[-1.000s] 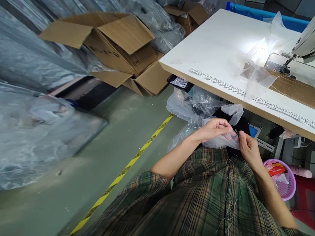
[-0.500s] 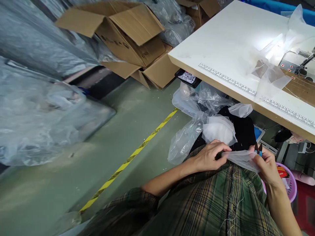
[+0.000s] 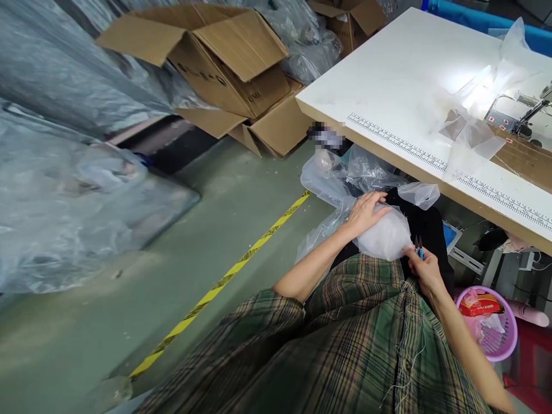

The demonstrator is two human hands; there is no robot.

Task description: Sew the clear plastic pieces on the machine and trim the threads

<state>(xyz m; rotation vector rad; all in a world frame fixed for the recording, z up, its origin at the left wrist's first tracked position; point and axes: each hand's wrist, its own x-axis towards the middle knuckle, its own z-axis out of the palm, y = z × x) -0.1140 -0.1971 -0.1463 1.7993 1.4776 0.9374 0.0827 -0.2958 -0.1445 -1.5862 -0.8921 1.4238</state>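
Observation:
A pile of sheer white fabric pieces lies on my lap, over dark trousers. My left hand rests on the pile's far left side, its fingers stretched out flat. At the pile's right edge is my right hand, closed round small blue-handled thread snips with the dark blades pointing up. The right thumb and fingertips also touch the edge of the sheer fabric. Clear plastic bagging hangs just left of the pile, partly behind my left forearm.
A white sewing table with a printed ruler edge stands ahead right, bearing a sewing machine and sheer fabric. A pink basket holds scraps at right. Cardboard boxes and plastic-covered goods stand left; yellow-black tape crosses the floor.
The sheer piece stretched between both hands has come down onto the pile. My left hand moved forward and flattened on it; my right hand moved left with the snips, uncovering the pink basket.

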